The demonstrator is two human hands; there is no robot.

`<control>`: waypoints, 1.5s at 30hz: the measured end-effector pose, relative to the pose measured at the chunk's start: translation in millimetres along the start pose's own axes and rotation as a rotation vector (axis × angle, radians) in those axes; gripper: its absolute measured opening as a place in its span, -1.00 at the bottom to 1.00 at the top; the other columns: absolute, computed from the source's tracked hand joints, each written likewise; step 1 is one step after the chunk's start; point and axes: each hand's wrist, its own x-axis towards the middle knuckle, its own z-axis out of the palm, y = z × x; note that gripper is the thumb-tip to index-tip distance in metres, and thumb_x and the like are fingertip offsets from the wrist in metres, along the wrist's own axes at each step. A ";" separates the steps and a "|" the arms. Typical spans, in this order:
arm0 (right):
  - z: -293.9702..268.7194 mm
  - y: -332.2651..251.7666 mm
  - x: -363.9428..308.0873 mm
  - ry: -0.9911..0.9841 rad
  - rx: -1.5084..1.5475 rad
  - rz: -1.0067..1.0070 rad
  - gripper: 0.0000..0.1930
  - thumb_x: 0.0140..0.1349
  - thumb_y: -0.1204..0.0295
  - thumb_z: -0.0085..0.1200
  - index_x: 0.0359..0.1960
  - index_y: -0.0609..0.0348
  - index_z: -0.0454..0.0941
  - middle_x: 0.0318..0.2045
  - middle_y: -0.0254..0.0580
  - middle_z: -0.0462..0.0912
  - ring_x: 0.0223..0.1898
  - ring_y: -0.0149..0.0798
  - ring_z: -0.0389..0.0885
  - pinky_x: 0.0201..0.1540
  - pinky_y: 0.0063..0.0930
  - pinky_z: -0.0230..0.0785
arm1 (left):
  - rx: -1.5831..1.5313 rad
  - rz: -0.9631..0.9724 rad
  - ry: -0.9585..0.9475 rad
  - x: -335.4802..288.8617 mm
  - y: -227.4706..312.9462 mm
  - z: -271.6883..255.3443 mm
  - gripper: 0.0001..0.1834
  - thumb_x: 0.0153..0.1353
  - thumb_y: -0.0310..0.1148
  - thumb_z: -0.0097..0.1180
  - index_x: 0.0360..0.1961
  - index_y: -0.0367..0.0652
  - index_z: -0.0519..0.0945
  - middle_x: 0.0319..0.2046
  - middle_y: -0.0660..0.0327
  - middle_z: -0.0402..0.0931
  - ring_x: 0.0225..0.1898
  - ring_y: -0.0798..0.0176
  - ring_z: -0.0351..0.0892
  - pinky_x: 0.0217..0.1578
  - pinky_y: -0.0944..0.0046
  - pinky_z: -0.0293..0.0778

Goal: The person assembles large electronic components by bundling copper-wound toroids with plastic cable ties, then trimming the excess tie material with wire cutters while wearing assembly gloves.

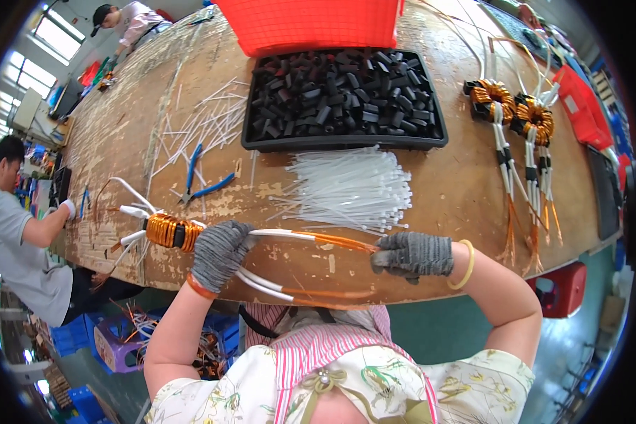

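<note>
The left gloved hand (221,256) is wrapping closed around white-sleeved leads (283,234) beside the copper-wound toroidal coil (168,232), over the wooden worktable (438,191); the right hand (413,255), I'm seeing, is pinching copper wire ends (346,242).

The copper-wound coil (164,231) lies at the near left, its white-sleeved leads (283,233) stretching right, ending in copper-coloured strands (338,242).

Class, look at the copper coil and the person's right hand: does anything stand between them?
Yes. The left hand, in a grey glove, sits between them, around the wires at the coil's right end. From there to the right hand, nothing visible crosses the upper wires.
</note>
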 end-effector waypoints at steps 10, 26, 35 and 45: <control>4.4 73.4 -10.9 0.272 0.718 -0.487 -0.58 0.25 0.14 0.01 -0.04 0.24 0.46 -0.55 -0.34 0.42 -0.59 -0.43 0.37 -0.49 -0.57 0.34 | -0.502 -0.278 0.129 8.0 -4.3 6.5 -0.84 0.23 -0.38 0.09 -0.30 -0.27 0.58 -0.46 0.06 0.57 -0.40 0.15 0.59 -0.30 0.26 0.50; 51.2 -8.1 49.9 0.081 0.403 -0.553 -0.44 0.29 0.25 0.00 0.28 0.19 0.20 -0.28 -0.20 0.56 -0.30 -0.41 0.52 -0.24 -0.52 0.45 | -0.838 -0.364 0.197 18.2 -9.2 5.6 -0.80 0.33 -0.36 -0.04 -0.33 -0.29 0.48 -0.47 0.12 0.55 -0.44 0.28 0.55 -0.37 0.31 0.49; 45.8 -5.0 51.7 -0.304 1.164 -0.969 -0.41 0.13 0.24 0.10 0.17 0.30 0.30 -0.11 -0.03 0.52 -0.17 -0.19 0.51 -0.11 -0.34 0.41 | -0.646 -0.336 -0.015 22.1 -9.8 -2.1 -0.76 0.15 -0.29 0.20 -0.35 -0.26 0.49 -0.50 0.12 0.53 -0.47 0.24 0.51 -0.41 0.29 0.43; 47.4 -0.8 65.1 0.360 1.069 -1.104 -0.75 0.30 0.19 0.01 -0.29 0.14 0.45 -0.53 -0.31 0.45 -0.53 -0.39 0.34 -0.42 -0.50 0.27 | -0.846 -0.443 -0.038 25.6 -5.2 -13.0 -0.78 0.13 -0.32 0.22 -0.41 -0.23 0.47 -0.56 0.26 0.44 -0.52 0.39 0.36 -0.47 0.38 0.34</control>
